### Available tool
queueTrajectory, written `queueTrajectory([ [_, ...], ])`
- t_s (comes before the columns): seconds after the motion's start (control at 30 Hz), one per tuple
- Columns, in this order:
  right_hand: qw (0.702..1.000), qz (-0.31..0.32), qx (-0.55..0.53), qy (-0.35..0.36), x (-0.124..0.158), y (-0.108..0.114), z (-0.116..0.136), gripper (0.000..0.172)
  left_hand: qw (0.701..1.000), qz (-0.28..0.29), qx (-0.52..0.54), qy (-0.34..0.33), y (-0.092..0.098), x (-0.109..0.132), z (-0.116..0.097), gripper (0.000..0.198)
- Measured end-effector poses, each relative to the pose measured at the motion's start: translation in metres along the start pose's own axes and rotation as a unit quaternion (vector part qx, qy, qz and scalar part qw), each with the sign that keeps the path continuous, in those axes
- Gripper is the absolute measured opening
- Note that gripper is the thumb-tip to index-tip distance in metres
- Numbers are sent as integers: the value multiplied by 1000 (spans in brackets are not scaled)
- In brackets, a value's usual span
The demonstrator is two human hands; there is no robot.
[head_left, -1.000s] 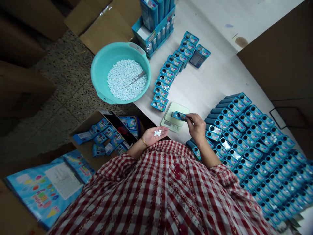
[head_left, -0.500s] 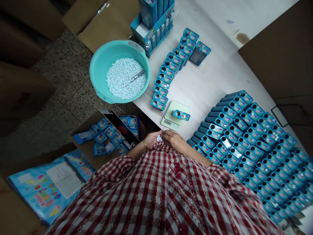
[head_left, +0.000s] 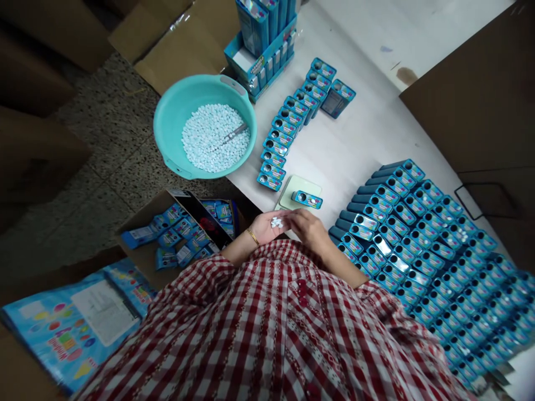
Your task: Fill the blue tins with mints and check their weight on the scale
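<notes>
My left hand [head_left: 264,227] is turned palm up and cupped around a small heap of white candies [head_left: 276,223]. Against its fingertips rests my right hand [head_left: 310,229], palm down, its fingers bent together; their tips are partly hidden, so what they pinch cannot be made out. Just beyond both hands, a blue candy tin [head_left: 308,199] lies on a pale green kitchen scale [head_left: 301,184], with a round opening and a white candy on its top. The hands cover the near part of the scale.
A turquoise basin [head_left: 167,111] of white candies, a metal scoop [head_left: 234,133] in it, stands at left. A row of open blue tins [head_left: 288,115] curves behind the scale. Many more tins [head_left: 418,245] fill the right side. A carton [head_left: 146,259] of blue packets sits lower left.
My hands have risen slightly away from my body, now covering the scale's near part. The left palm has opened more, showing more candies. The view has shifted a little.
</notes>
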State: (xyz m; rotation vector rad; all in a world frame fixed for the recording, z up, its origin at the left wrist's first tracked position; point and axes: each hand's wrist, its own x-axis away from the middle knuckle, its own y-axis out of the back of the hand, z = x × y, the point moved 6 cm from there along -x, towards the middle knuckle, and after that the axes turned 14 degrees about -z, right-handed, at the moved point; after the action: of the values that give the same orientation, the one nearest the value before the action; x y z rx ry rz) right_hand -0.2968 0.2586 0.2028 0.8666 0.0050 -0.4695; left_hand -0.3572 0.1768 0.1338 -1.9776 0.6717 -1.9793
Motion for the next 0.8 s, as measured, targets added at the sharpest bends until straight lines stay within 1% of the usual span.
queueTrajectory([
  [0.1,995,-73,-23,-64,-10,20,-19,18,1000,14,-3,-7,-6,0,-6,29],
  [0.2,991,-104,-17,-76,-19,27,-33,16,1000,14,0,-12,-7,-3,-10,28],
  [0.3,992,-108,16,-68,-22,28,-41,19,1000,-5,1,-19,-2,-4,-12,28],
  [0.4,987,-121,73,-77,-17,35,-48,21,999,-30,8,-28,9,-2,-15,28],
  [0.57,974,-77,203,-60,-4,38,-54,23,995,-77,34,-58,37,4,-27,28],
  [0.7,972,-69,221,-49,-1,34,-56,24,990,-107,48,-82,57,10,-39,26],
  [0.8,971,-71,226,-37,-4,32,-55,24,987,-117,58,-96,65,13,-45,26],
])
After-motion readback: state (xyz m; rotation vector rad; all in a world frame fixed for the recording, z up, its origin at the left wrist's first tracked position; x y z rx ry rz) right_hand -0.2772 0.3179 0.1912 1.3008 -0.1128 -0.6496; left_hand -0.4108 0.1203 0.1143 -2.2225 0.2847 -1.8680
